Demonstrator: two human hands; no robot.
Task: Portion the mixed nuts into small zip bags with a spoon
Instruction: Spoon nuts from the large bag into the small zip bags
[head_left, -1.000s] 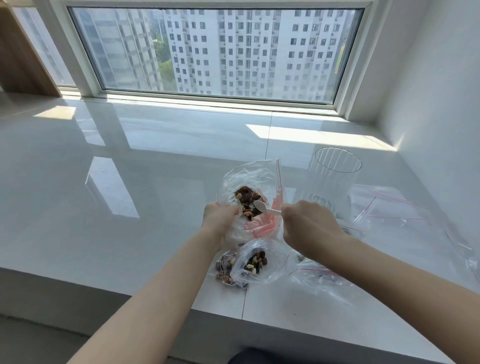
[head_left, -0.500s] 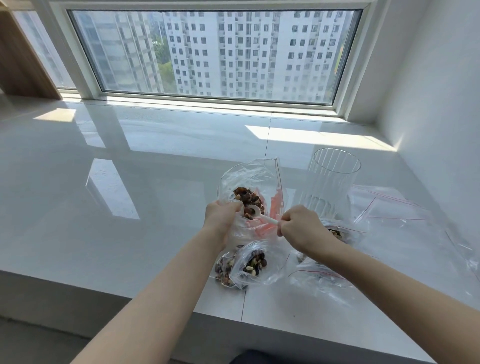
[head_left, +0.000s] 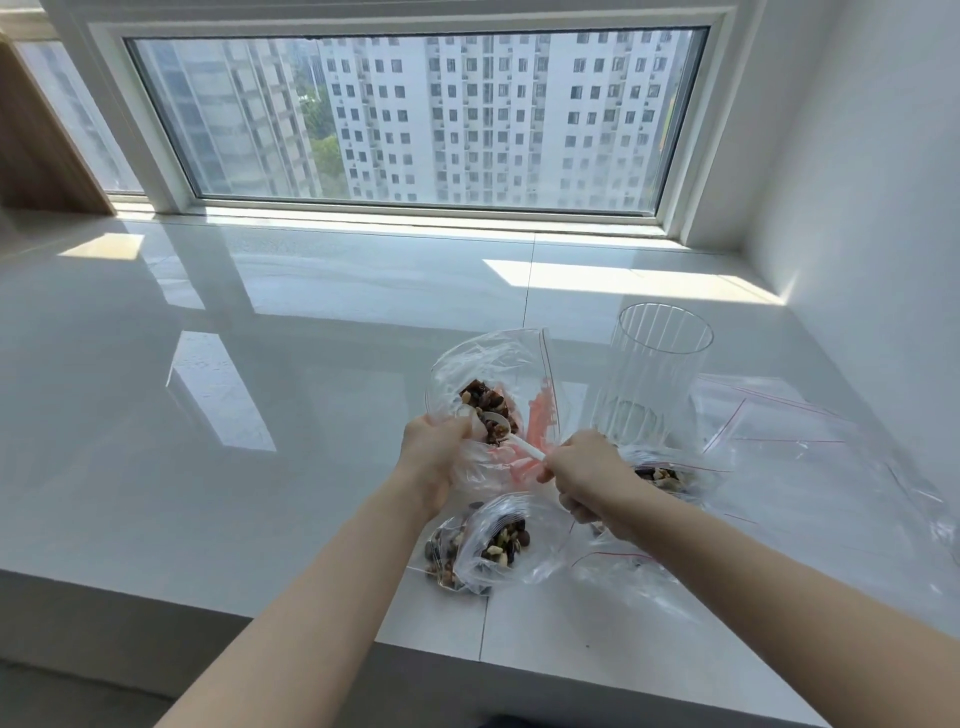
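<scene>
The counter (head_left: 260, 415) is wide, white and glossy, and it reaches back to a large window (head_left: 415, 119) that shows tall apartment buildings. All the things are on the right half of the counter, toward its front edge.

On the right side lie several empty zip bags (head_left: 810, 467) with red seal lines, flat and overlapping, close to the right wall. A clear ribbed glass (head_left: 654, 374) stands upright just behind them, beside the open bag.

The big open bag (head_left: 488, 374) is held up above the counter, near the middle of its front part. The mixed nuts (head_left: 488, 405) sit in it, together with some pink pieces whose nature I cannot tell. The left hand (head_left: 436, 457) grasps the left edge of this bag, its grip closed on the plastic, and keeps the mouth open.

The right hand (head_left: 587, 478) is just beside the bag, and its grip pinches the handle of a white spoon (head_left: 514, 441). The bowl of the spoon is inside the bag and touches the nuts.

Two small filled bags (head_left: 483, 545) lie near the front edge of the counter, below the hands, one partly over the other. Another small bag with nuts (head_left: 665, 475) lies right of the right hand, at the foot of the glass.
</scene>
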